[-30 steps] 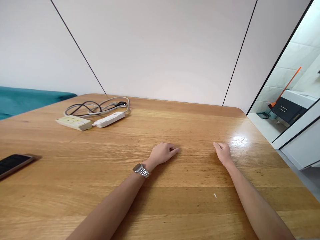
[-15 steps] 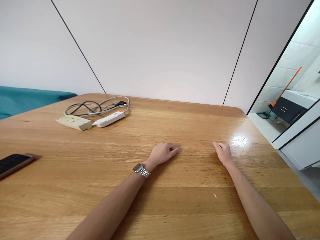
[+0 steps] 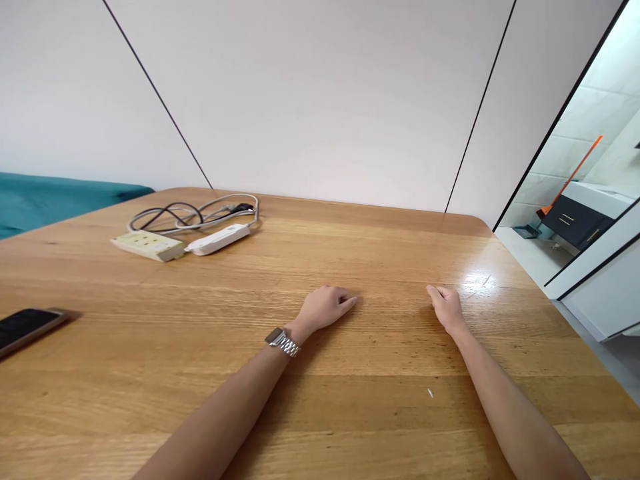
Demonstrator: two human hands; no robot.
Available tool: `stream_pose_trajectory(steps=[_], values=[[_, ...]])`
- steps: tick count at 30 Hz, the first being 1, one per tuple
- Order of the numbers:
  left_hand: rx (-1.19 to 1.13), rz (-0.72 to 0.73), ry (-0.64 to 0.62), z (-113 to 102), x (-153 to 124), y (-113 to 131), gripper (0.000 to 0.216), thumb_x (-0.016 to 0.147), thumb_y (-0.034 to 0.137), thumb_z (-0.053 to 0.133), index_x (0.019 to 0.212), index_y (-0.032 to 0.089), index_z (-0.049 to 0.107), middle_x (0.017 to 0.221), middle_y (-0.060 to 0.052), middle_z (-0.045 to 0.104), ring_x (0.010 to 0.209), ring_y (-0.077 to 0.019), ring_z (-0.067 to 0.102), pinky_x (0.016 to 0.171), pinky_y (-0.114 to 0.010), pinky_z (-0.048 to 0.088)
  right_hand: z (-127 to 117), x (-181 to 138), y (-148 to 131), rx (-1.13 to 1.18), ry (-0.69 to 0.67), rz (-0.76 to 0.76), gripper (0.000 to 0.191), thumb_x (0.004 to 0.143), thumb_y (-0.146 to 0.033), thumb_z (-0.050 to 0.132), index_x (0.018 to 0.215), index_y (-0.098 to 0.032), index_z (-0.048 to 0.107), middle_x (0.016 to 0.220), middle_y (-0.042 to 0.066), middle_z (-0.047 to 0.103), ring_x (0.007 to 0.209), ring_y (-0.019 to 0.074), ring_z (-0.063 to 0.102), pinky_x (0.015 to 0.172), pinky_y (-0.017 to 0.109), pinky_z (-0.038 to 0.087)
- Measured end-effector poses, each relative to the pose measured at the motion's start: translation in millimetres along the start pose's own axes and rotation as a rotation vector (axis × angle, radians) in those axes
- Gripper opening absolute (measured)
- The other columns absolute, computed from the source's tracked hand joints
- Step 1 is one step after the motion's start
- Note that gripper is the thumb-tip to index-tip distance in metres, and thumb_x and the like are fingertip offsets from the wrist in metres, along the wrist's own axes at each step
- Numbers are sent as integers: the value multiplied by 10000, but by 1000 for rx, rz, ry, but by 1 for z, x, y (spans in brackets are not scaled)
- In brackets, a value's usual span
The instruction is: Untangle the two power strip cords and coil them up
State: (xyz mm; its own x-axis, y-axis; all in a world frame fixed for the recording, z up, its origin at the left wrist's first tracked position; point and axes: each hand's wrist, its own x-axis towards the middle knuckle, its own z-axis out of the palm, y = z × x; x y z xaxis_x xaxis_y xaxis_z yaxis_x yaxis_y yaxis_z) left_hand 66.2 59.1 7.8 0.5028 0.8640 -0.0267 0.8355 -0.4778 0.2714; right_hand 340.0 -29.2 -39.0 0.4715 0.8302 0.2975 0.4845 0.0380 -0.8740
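Note:
My left hand [image 3: 325, 309] rests on the wooden table [image 3: 240, 400] with its fingers curled under and the thumb pointing right. A watch with a metal band [image 3: 285, 341] is on that wrist. To the right, my right hand [image 3: 447, 307] also lies on the tabletop in a loose fist, thumb towards the left hand. No object shows in either hand, and a stretch of bare wood separates them. Nearest to the left hand, up and to its left, is a white power strip [image 3: 219, 240].
Beside the white strip sits a yellowish power strip [image 3: 150, 245], with coiled cables [image 3: 173, 217] behind. A phone [image 3: 27, 328] lies at the left edge. A small white sliver [image 3: 431, 393] is on the wood. A pale panelled wall [image 3: 320, 100] rises behind; a doorway opens at right.

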Motion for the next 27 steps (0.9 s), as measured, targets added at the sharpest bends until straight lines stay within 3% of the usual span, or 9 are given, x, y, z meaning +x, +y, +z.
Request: stream_pose_trajectory(steps=[27], values=[[10,-4,-3,1,1,-1,392,873,458,422,597,196,515,641,-42,599,626,-183,550,549,-273,239,0,0,1,2,4,12,438,764,-469,474,457,-228,274,448,-59,244,452,89,265,468,252,218]])
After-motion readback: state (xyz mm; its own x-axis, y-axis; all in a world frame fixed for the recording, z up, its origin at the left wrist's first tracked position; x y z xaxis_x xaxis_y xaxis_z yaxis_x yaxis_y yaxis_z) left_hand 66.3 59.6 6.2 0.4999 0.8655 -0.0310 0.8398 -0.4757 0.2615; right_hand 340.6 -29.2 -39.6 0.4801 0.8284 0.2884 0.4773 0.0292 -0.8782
